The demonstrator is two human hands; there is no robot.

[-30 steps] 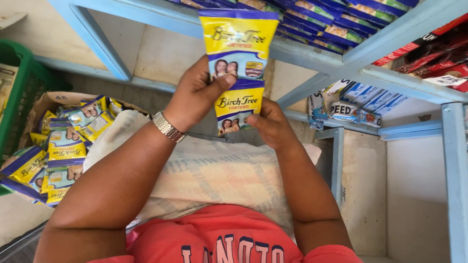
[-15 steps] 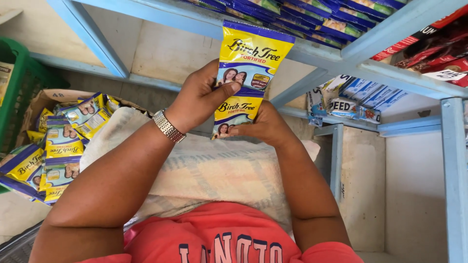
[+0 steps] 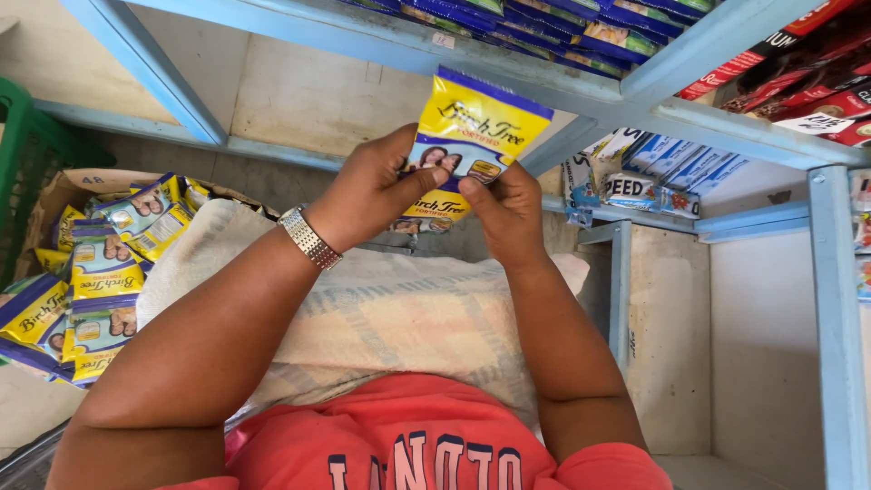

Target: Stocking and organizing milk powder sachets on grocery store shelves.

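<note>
We look down on a pale blue painted metal shelving rack (image 3: 635,109) that runs across the top and down the right side, its upper shelf packed with a row of dark blue and green foil packets (image 3: 544,32) and its right bay with red packets (image 3: 798,82). Across our lap lies a cream and pale blue checked cloth (image 3: 399,318), above the hem of a coral red shirt with dark lettering (image 3: 426,445). At the left an open brown cardboard carton (image 3: 73,186) holds a heap of yellow and purple sachets (image 3: 82,272), with a green plastic crate (image 3: 27,145) just behind it. Between the rack and our chest we hold up one flat yellow and purple foil sachet (image 3: 476,127), tilted so its top edge leans right and away; its long axis runs from our hands up toward the upper shelf. Our left hand (image 3: 372,195), with a silver metal link watch (image 3: 310,238) at the wrist, is closed on the sachet's left lower part, thumb across its front. Our right hand (image 3: 508,213) pinches the lower right part, thumb on the front, fingers behind. Both hands sit below the sachet's middle, equally close, touching it.
</note>
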